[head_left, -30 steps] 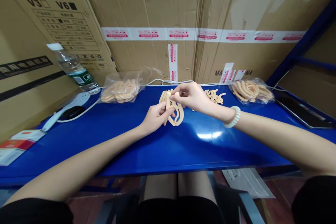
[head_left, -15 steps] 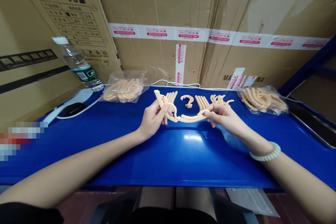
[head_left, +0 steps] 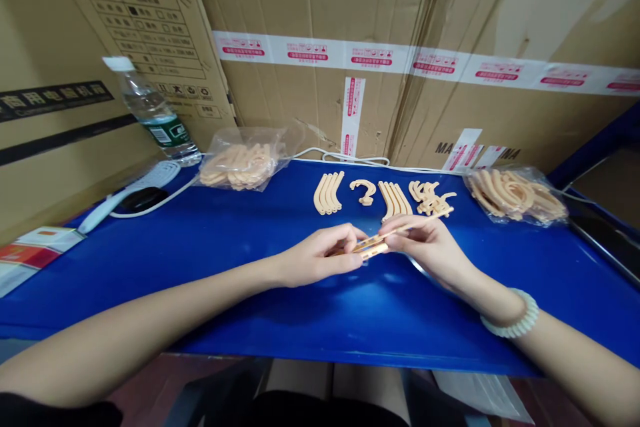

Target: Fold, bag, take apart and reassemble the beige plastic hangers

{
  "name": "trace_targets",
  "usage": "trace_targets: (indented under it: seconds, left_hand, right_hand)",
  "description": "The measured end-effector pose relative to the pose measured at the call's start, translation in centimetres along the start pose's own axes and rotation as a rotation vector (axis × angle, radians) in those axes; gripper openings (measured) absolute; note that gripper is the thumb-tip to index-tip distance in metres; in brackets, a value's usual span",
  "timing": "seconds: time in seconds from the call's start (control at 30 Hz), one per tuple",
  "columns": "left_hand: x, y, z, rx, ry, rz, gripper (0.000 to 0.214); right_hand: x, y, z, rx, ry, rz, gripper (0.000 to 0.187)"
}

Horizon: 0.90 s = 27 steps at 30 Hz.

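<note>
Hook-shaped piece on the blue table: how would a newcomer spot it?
Look at the far middle of the blue table, below the taped cardboard boxes. The hook-shaped piece lies between the left curved strips and the right curved strips; alone, it curls like a question mark.

Bare forearms, black left sleeve [head_left: 55, 411], white beaded bracelet [head_left: 511, 315] on the right wrist.

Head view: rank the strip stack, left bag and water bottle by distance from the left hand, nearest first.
1. Strip stack, just behind the left hand.
2. Left bag, back left.
3. Bottle, far left by the boxes.
</note>
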State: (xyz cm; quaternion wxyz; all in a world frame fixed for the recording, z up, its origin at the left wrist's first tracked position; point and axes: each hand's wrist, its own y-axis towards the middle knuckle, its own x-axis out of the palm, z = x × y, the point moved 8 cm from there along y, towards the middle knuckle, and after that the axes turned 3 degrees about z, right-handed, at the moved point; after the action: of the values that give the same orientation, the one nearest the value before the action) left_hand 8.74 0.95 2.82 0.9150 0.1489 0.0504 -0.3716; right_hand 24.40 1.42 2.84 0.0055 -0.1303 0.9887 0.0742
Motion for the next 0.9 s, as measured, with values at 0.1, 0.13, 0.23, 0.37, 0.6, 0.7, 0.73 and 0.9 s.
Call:
trace_targets:
  seconds: [0.1, 0.13, 0.23, 0.37, 0.6, 0.7, 0.73, 0.9]
  left_hand:
    - [1.1, -0.1, -1.1, -0.116, -0.24, -0.084, 0.042]
    - [1.2, -0.2, -1.6, -0.158, -0.269, -0.079, 0.04]
    - [1.0, -0.3, -2.7, -0.239, -0.206, -0.045, 0.033]
    - [0.9, -0.1, -2.1, -0.155, 0.091, -0.057, 0.023]
    - [0.9, 0.0, -0.8, -0.042, 0.389, -0.036, 0.032]
    - [1.2, 0.1, -0.4, 0.011, 0.443, -0.05, 0.034]
    - [1.3, 0.2, -0.3, 0.027, 0.459, -0.054, 0.034]
    - [1.3, 0.5, -0.3, 0.042, 0.495, -0.064, 0.037]
  right_hand:
    - [0.5, 0.0, -0.7, -0.096, -0.116, -0.037, 0.018]
    - [0.6, 0.0, -0.8, -0.109, -0.146, -0.041, 0.018]
    - [0.6, 0.1, -1.1, -0.168, -0.242, -0.057, 0.018]
    - [0.8, -0.2, -1.7, -0.29, -0.339, -0.08, 0.013]
    - [1.9, -1.6, -4.0, -0.601, -0.572, -0.134, 0.014]
    - [2.4, -2.3, -4.4, -0.698, -0.667, -0.222, 0.02]
    - [2.5, -2.5, -4.4, -0.727, -0.709, -0.247, 0.022]
    - [3.6, -3.4, -5.2, -0.908, -0.91, -0.289, 0.025]
